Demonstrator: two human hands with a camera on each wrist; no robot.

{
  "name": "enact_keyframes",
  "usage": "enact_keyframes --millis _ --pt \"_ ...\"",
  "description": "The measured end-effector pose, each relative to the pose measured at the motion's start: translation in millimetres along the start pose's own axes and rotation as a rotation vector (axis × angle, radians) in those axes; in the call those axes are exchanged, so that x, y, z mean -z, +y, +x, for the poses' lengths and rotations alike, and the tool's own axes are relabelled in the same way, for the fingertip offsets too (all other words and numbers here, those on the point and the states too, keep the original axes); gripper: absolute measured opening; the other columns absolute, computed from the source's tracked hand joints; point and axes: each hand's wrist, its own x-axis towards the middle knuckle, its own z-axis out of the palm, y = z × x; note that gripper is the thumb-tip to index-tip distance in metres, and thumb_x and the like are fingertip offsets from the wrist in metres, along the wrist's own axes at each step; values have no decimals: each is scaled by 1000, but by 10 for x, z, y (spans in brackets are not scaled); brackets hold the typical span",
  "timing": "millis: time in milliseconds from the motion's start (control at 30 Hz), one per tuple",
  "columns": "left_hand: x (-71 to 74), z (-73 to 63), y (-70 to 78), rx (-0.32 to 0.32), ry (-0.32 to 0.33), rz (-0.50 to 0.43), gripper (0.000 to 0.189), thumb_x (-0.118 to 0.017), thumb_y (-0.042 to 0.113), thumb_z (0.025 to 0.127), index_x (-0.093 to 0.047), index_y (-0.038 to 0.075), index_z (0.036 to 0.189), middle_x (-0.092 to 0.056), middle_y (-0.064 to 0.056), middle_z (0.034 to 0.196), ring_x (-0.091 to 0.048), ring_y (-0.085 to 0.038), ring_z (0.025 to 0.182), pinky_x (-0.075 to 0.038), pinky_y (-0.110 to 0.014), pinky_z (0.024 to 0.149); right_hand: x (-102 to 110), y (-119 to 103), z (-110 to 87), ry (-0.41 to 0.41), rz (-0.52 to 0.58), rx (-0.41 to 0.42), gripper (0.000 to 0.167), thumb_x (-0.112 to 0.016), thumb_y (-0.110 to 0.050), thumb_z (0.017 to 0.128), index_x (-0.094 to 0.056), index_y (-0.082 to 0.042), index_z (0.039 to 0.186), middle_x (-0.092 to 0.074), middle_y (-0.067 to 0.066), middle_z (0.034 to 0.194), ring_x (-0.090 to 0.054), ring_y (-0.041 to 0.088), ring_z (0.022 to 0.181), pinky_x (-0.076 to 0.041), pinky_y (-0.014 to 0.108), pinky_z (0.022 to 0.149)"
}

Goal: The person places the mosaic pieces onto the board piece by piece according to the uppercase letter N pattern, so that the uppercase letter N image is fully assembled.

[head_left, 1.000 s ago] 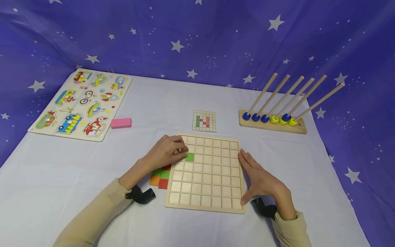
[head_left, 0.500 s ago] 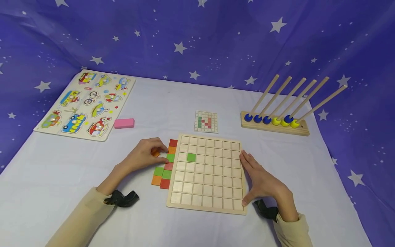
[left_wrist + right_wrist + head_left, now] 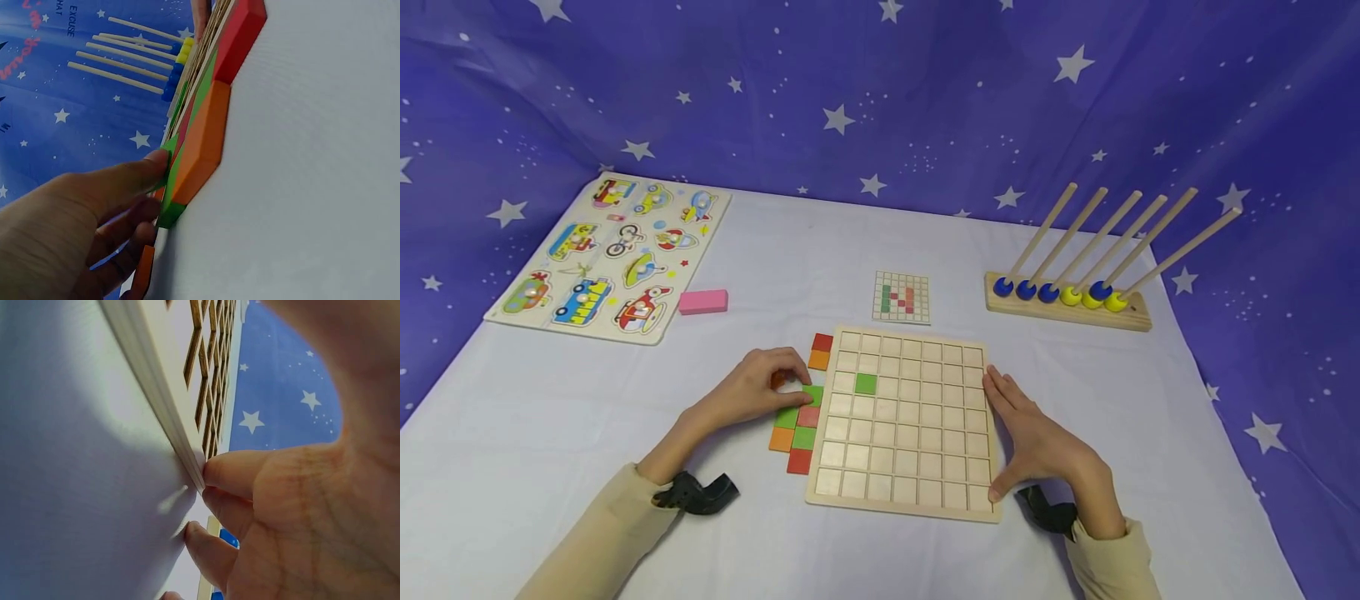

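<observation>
My left hand [image 3: 765,385] pinches a green tile [image 3: 813,393] between thumb and fingers, at the left edge of the wooden grid board [image 3: 904,511]. In the left wrist view the thumb lies on that green tile [image 3: 170,150]. Below it lie a red tile [image 3: 808,417], an orange tile [image 3: 781,439] and several others. Another green tile [image 3: 865,384] sits in a cell of the board. My right hand [image 3: 1037,437] rests along the board's right edge, fingers straight and thumb spread toward the near corner; its fingertips touch the board's side [image 3: 169,419] in the right wrist view.
A small pattern card [image 3: 901,297] lies behind the board. Back right stands a peg rack [image 3: 1067,314] with blue and yellow beads. A vehicle picture puzzle [image 3: 685,271] and a pink block [image 3: 703,302] are at the left. A red tile [image 3: 822,342] touches an orange one [image 3: 818,360].
My left hand has left the board's cells and come back to the loose tiles. Lately it has shifted slightly nearer, and several tiles have slid nearer too. My right hand keeps its place.
</observation>
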Motion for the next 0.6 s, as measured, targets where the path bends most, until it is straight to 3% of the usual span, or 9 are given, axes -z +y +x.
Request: enact_keyframes --millis 100,200,267,400,467,533,600 --pt "4 -10 -7 35 9 -29 18 -81 17 76 -67 17 87 -63 9 80 -53 -5 73 -45 -20 67 -4 4 0 -1 2 3 151 -95 -41 39 -6 3 152 2 20 161 0 48 145 -12 67 110" --pt "16 -9 -18 66 69 -23 18 -79 13 78 -68 13 92 -64 7 78 -54 -6 71 -46 -21 65 -6 4 0 -3 8 6 150 -95 -41 39 -6 3 152 3 20 161 1 47 145 -11 67 110" --pt "20 -4 -43 50 144 30 18 -78 9 79 -69 10 95 -65 4 79 -54 -7 70 -46 -23 64 -5 4 1 -6 9 6 150 -95 -41 39 -6 3 152 3 20 161 1 47 145 -11 67 110" --pt "15 29 -64 -3 336 228 18 -78 7 78 -70 7 95 -67 -1 81 -53 -10 68 -45 -28 62 1 9 4 -5 -5 0 151 -95 -43 39 -5 3 152 3 20 161 0 47 145 -12 67 110" --pt "-10 55 -49 -19 403 263 17 -78 5 78 -70 6 92 -67 -3 81 -55 -12 68 -45 -30 62 2 14 4 -5 -12 -2 152 -94 -44 39 -5 2 152 3 21 161 0 47 145 -13 67 110" --pt "-49 89 1 -32 413 201 17 -78 3 77 -69 5 92 -69 -3 82 -59 -13 69 -49 -30 63 0 21 5 -4 -15 1 152 -94 -44 39 -5 3 152 3 21 160 0 47 145 -13 68 109" --pt "-108 127 78 -39 380 93 17 -78 3 77 -70 5 92 -71 -3 83 -63 -13 72 -52 -31 65 -5 25 7 -4 -16 7 152 -94 -44 39 -5 3 152 2 22 160 0 48 145 -13 68 109"
